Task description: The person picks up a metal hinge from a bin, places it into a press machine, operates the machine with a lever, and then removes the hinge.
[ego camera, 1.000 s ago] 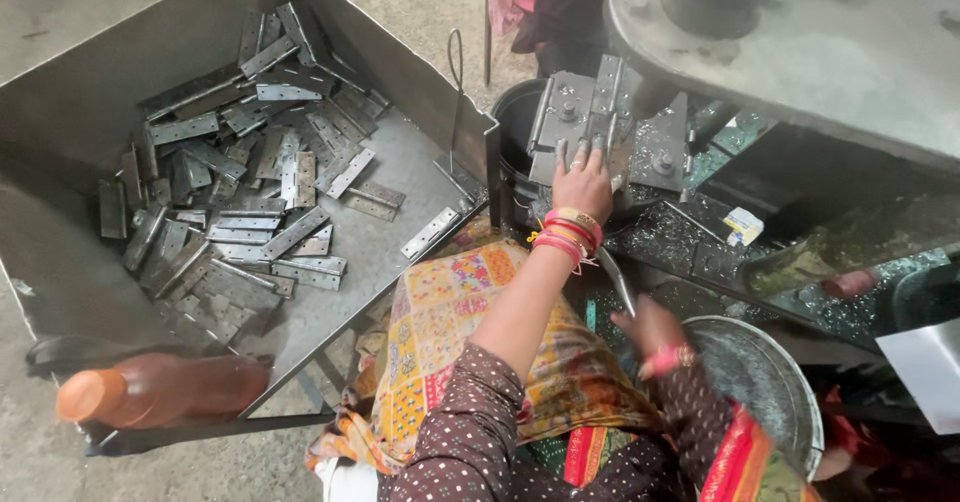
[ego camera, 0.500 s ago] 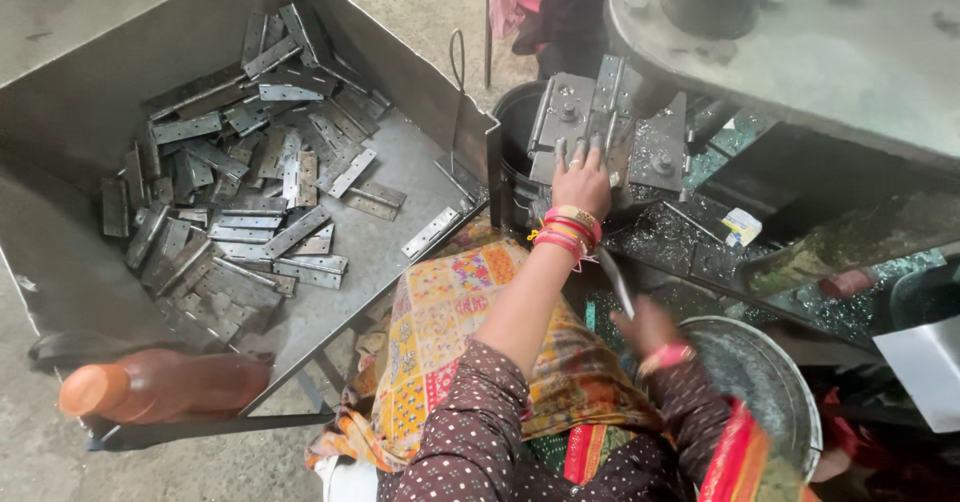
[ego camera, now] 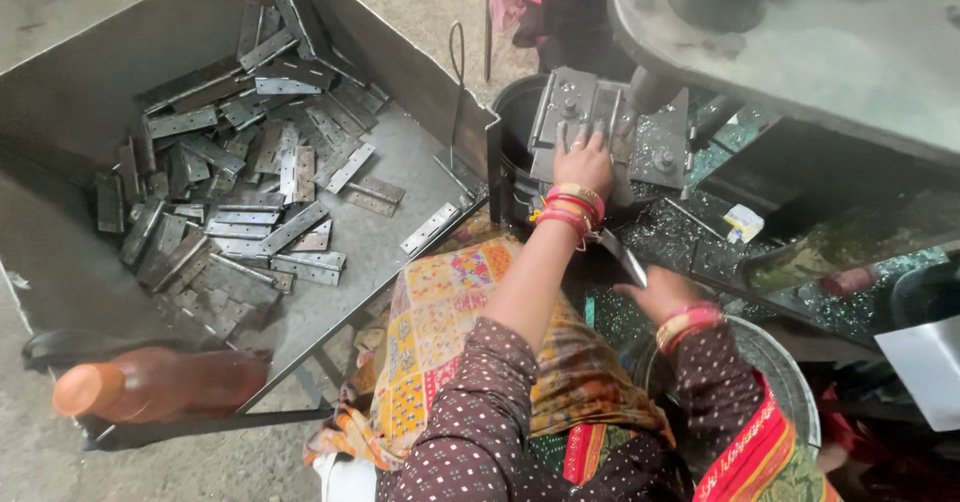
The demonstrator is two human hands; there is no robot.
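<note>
My left hand (ego camera: 583,162) lies flat with its fingers spread on a grey metal fixture (ego camera: 600,112) that stands under the machine's round plate. It touches the fixture's plates and holds nothing that I can see. My right hand (ego camera: 662,294) sits lower, close to my lap, closed around a thin metal strip (ego camera: 622,256) that points up toward the fixture. Both wrists carry red and gold bangles. A patterned yellow cloth (ego camera: 450,312) covers my lap.
A large steel bin (ego camera: 420,82) on the left holds several flat hinge plates (ego camera: 250,192). An orange-capped bottle (ego camera: 150,382) lies at its near corner. The machine's round table (ego camera: 820,42) overhangs at the upper right. A metal bowl (ego camera: 795,387) sits by my right arm. Another person (ego camera: 560,2) stands beyond.
</note>
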